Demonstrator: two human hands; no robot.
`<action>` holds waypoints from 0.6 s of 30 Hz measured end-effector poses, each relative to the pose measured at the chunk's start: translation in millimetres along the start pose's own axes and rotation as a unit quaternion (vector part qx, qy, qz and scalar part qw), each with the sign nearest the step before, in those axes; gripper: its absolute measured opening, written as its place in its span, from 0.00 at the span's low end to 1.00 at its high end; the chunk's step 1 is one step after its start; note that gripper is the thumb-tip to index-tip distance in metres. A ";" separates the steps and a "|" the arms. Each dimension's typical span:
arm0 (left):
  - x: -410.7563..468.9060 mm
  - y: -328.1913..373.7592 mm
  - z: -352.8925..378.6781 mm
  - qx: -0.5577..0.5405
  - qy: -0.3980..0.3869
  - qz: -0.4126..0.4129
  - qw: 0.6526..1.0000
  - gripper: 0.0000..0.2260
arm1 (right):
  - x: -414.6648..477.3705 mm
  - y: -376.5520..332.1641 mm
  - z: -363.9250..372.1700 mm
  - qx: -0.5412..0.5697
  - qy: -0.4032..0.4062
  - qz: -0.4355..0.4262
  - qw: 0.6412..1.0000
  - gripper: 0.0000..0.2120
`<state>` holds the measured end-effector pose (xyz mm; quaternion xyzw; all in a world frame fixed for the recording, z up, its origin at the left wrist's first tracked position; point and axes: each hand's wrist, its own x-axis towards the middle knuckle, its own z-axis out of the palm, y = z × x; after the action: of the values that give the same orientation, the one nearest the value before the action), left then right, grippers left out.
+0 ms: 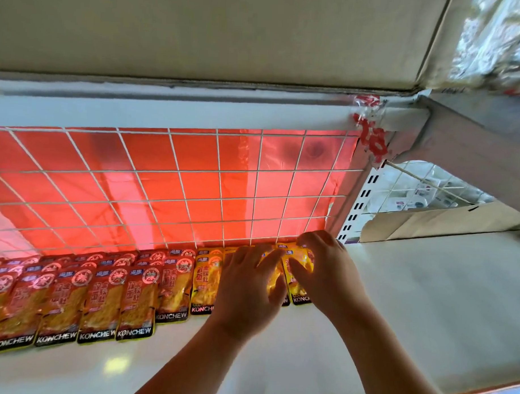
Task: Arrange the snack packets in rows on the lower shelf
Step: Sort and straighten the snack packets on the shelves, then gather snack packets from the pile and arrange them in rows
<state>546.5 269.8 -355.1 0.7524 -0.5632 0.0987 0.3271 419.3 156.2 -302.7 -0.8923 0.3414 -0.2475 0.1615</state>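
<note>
At the lower left of the frame, red snack packets are laid in overlapping rows on the white lower shelf, with their black bottom bands turned toward the camera. Behind them, a white wire grid is backed by a red sheet. Just right of the red packets, at lower centre, yellow snack packets are lined up against the foot of the grid. The left hand is laid on them with its fingers spread wide. The right hand is placed on the rightmost yellow packets, fingers bent at their top edge and thumb stretched across the front; whether a packet is gripped cannot be told. At the right edge, a torn cardboard piece is seen beside a slotted white upright.
</note>
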 end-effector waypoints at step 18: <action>96.5 131.4 -203.4 -0.254 0.139 0.223 0.931 0.17 | -28.1 -147.9 -207.8 0.018 0.286 -0.008 0.958 0.12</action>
<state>504.7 297.1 -99.2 0.4781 -0.6717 0.1264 0.5516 364.7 256.5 -72.9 -0.7840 0.3613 -0.4997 0.0713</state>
